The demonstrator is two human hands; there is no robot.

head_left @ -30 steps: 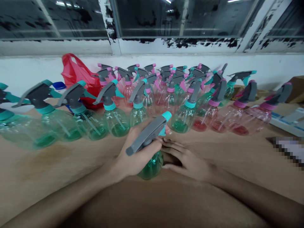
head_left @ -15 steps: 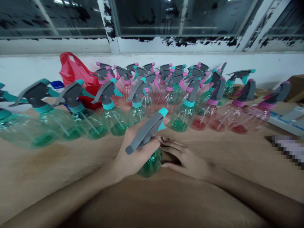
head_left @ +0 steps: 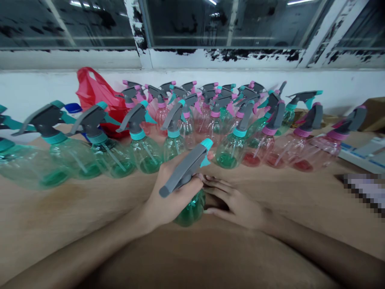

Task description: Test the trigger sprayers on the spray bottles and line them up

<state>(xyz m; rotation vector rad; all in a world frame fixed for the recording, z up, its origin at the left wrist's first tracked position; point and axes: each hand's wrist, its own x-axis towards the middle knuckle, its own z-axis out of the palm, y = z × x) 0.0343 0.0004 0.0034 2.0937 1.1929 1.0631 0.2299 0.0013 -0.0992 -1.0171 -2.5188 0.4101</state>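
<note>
A green spray bottle (head_left: 190, 208) with a grey trigger head and a teal nozzle stands on the wooden table (head_left: 90, 208) close in front of me. My left hand (head_left: 168, 196) is wrapped round its neck and trigger head. My right hand (head_left: 234, 202) rests against the bottle's right side, fingers curled round its body. The bottle's lower part is partly hidden by both hands.
Several green spray bottles (head_left: 144, 150) and pink spray bottles (head_left: 300, 150) stand in rows across the back of the table. A red plastic bag (head_left: 96, 94) lies at the back left by the white wall. Flat boxes (head_left: 365, 152) lie at the right edge.
Both hands keep hold of the green bottle; hands and bottle have barely shifted.
</note>
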